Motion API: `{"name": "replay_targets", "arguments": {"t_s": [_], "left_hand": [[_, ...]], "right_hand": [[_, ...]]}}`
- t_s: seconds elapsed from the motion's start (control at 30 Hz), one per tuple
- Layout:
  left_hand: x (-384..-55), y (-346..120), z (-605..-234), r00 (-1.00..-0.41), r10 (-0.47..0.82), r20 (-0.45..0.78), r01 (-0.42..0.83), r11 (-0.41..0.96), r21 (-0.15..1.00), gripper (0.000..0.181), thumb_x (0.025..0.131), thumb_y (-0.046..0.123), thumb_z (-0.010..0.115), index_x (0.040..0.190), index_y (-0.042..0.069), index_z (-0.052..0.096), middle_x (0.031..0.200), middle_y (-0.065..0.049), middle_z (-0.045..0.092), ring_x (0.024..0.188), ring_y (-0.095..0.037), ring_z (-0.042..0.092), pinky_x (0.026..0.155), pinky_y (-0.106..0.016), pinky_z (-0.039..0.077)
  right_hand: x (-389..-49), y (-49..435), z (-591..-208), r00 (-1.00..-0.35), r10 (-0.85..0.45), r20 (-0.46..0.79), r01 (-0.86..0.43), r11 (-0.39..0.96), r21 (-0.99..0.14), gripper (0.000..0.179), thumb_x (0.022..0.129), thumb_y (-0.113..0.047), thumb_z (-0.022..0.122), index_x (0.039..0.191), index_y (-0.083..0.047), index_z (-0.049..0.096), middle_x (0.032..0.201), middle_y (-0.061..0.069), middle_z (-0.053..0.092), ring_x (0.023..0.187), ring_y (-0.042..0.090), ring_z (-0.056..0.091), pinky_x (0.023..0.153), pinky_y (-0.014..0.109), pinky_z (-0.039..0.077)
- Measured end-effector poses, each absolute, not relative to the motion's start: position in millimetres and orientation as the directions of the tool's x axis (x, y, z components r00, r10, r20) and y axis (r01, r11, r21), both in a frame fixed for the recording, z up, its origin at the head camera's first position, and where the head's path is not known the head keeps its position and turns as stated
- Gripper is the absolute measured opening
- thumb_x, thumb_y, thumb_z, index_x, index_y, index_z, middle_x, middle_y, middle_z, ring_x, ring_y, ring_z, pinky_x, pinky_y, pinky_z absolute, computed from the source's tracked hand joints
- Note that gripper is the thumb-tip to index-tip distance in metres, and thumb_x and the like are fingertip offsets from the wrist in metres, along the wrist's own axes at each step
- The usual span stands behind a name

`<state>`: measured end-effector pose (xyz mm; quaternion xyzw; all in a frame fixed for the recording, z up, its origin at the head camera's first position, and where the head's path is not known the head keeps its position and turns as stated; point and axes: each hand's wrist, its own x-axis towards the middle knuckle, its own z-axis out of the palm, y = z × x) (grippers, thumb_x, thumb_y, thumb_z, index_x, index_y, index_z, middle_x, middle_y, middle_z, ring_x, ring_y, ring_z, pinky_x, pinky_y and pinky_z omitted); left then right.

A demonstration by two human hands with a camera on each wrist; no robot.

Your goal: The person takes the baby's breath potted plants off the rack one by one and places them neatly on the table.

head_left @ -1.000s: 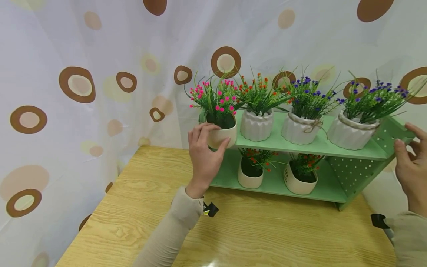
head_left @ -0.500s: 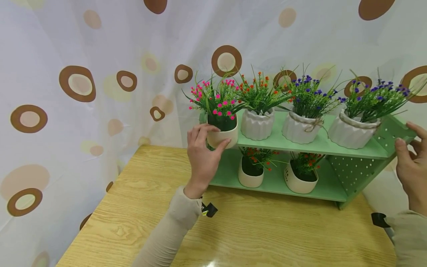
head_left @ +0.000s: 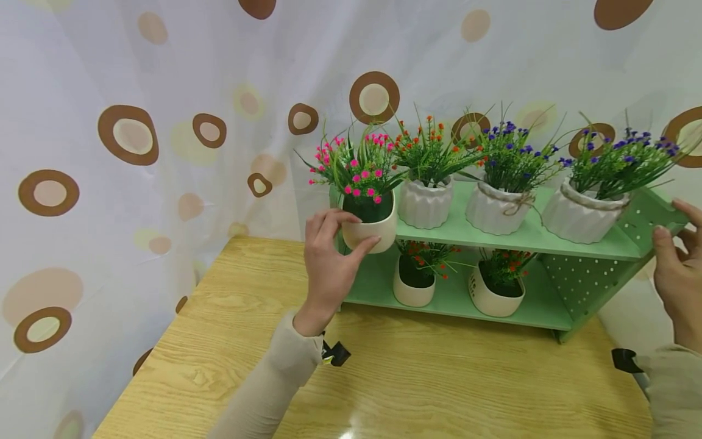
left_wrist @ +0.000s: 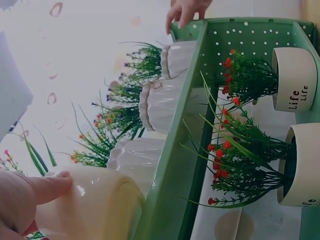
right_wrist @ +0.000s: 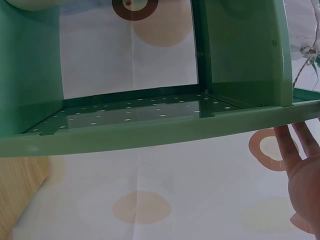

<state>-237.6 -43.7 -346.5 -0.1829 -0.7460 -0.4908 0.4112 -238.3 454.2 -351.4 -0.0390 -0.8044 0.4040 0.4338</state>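
Across the frame's top I see a brown-ringed pale backdrop (head_left: 236, 79); along the bottom lies a wood-grain table (head_left: 428, 378).

The head view looks forward and down, the shelf (head_left: 452, 296) at its right. Both wrist views look from close in, turned sideways, sharing the perforated end panel (right_wrist: 145, 112): upper right in the left's, mid-frame in the right's.

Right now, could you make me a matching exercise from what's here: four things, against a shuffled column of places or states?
1. Left hand
2. Right hand
3. Red-flowered pots
4. Table

A. on the lower shelf
B. yellowish wood grain
C. touching one end of the green rack
D. gripping the pink-flowered pot

Pairs: 1-D, 2-C, 3-A, 4-B
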Motion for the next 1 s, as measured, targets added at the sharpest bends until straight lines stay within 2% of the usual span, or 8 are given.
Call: {"name": "replay_targets", "arguments": {"t_s": [0.13,0.3,0.43,0.67,0.83,1.0], "left_hand": [[-228.1,-47.5,-347.8,-0.602,-0.112,0.790,0.682,0.442,0.583,0.035,0.079,0.021,0.093,0.102,0.006,0.070,0.109,-0.010,0.062,0.106,-0.027,0.052,0.089,-0.040,0.054],[-213.1,-54.8,-351.9,-0.631,-0.100,0.770,0.681,0.403,0.611,0.035,0.078,0.018,0.093,0.102,0.006,0.070,0.112,-0.010,0.060,0.115,-0.026,0.052,0.099,-0.040,0.059],[-202.6,-63.7,-356.3,-0.638,-0.094,0.764,0.682,0.392,0.617,0.035,0.077,0.015,0.093,0.102,0.007,0.071,0.116,-0.011,0.059,0.119,-0.025,0.052,0.103,-0.038,0.058],[-189.6,-83.3,-360.8,-0.616,-0.095,0.782,0.707,0.370,0.602,0.036,0.075,0.010,0.093,0.103,0.005,0.070,0.119,-0.015,0.056,0.121,-0.024,0.052,0.107,-0.035,0.056],[-182.7,-99.7,-362.6,-0.596,-0.108,0.796,0.714,0.382,0.587,0.039,0.072,0.003,0.094,0.103,0.003,0.071,0.120,-0.017,0.056,0.123,-0.021,0.052,0.107,-0.035,0.055],[-179.9,-117.0,-362.3,-0.568,-0.131,0.812,0.707,0.428,0.563,0.040,0.070,-0.001,0.094,0.102,0.001,0.070,0.118,-0.021,0.056,0.123,-0.018,0.052,0.107,-0.029,0.054]], "right_hand": [[-238.6,453.6,-352.3,-0.618,0.412,0.670,-0.293,0.670,-0.682,0.045,0.111,-0.014,0.044,0.155,-0.019,0.047,0.142,-0.017,0.050,0.128,0.001,0.051,0.104,0.015,0.042],[-238.3,453.2,-354.0,-0.608,0.409,0.681,-0.301,0.675,-0.674,0.045,0.111,-0.014,0.045,0.156,-0.020,0.047,0.144,-0.012,0.052,0.128,0.002,0.052,0.107,0.016,0.042],[-238.5,454.4,-354.3,-0.602,0.403,0.689,-0.309,0.679,-0.666,0.045,0.111,-0.014,0.045,0.155,-0.019,0.047,0.140,-0.015,0.053,0.125,0.001,0.053,0.103,0.013,0.044],[-237.9,454.2,-354.4,-0.603,0.416,0.681,-0.286,0.684,-0.671,0.045,0.111,-0.014,0.045,0.155,-0.024,0.047,0.147,-0.010,0.052,0.127,0.002,0.053,0.101,0.012,0.045],[-236.7,451.6,-352.9,-0.601,0.416,0.683,-0.291,0.682,-0.672,0.045,0.111,-0.012,0.044,0.155,-0.021,0.048,0.149,-0.012,0.050,0.126,0.002,0.053,0.100,0.011,0.045],[-237.7,450.3,-351.7,-0.605,0.431,0.670,-0.278,0.674,-0.684,0.046,0.111,-0.010,0.044,0.156,-0.021,0.047,0.150,-0.013,0.048,0.127,0.002,0.052,0.104,0.014,0.044]]}}
